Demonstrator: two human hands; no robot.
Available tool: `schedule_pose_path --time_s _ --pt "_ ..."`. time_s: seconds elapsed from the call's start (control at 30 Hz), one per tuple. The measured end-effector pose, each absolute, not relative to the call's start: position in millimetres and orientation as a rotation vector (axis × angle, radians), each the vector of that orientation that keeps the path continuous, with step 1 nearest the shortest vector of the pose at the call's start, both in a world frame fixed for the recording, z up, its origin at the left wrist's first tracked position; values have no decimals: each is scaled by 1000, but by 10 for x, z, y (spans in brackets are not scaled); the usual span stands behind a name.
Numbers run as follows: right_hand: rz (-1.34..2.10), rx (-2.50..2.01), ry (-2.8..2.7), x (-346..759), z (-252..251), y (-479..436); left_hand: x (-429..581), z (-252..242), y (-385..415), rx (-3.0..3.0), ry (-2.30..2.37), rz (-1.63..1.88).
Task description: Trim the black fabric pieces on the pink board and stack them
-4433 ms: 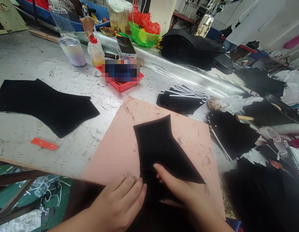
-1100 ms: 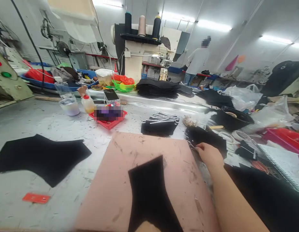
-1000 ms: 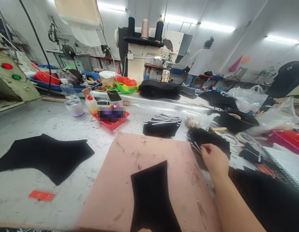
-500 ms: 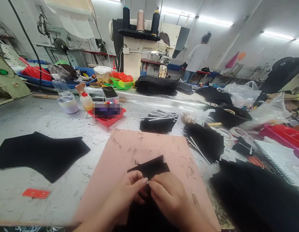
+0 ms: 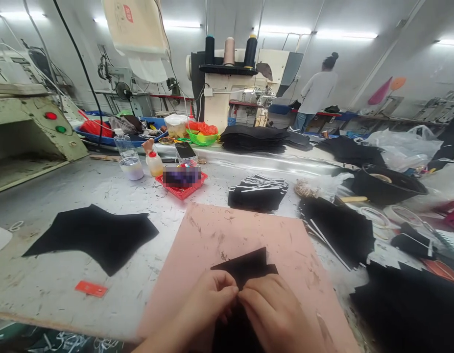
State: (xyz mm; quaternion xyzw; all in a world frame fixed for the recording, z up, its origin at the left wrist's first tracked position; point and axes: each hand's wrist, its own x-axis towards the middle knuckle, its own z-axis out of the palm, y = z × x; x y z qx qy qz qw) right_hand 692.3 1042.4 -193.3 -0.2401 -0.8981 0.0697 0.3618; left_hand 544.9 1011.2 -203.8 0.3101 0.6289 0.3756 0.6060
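My left hand [image 5: 219,294] and my right hand [image 5: 269,306] meet with thumbs and forefingers pinched, fingertips almost touching. Between and under them is a black piece of sheet material [image 5: 249,264]; its pointed corners show past the fingers and more of it hangs toward me, below the hands. Both hands appear to grip this piece, though the exact spot is hidden by the fingertips. Beneath lies a pink board [image 5: 208,235] with dark scuffs.
Left of the board lie a large black cut piece [image 5: 98,235] and a red tag [image 5: 90,289]. Behind are a red basket [image 5: 182,191] and a stack of white-edged black pieces [image 5: 258,193]. More black pieces [image 5: 337,228] sit right. A sewing machine [image 5: 219,93] stands behind.
The view has swung left and up a little, so things sit further right and lower. A white bit seen between my fingertips earlier no longer shows. Both hands keep their pinch.
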Motion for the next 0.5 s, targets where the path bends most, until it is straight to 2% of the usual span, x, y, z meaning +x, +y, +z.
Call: schedule_pose_path --time_s 0.1,0.3,0.5 --pt "152 -661 -2251 6890 -1935 10424 5452 -2070 10097 761 1494 843" --pt "448 -771 -2391 6961 -1865 10442 5488 -2107 10062 828 1534 819" --pt "535 -802 -2406 7046 -1977 10418 5529 -2049 10079 781 1525 817"
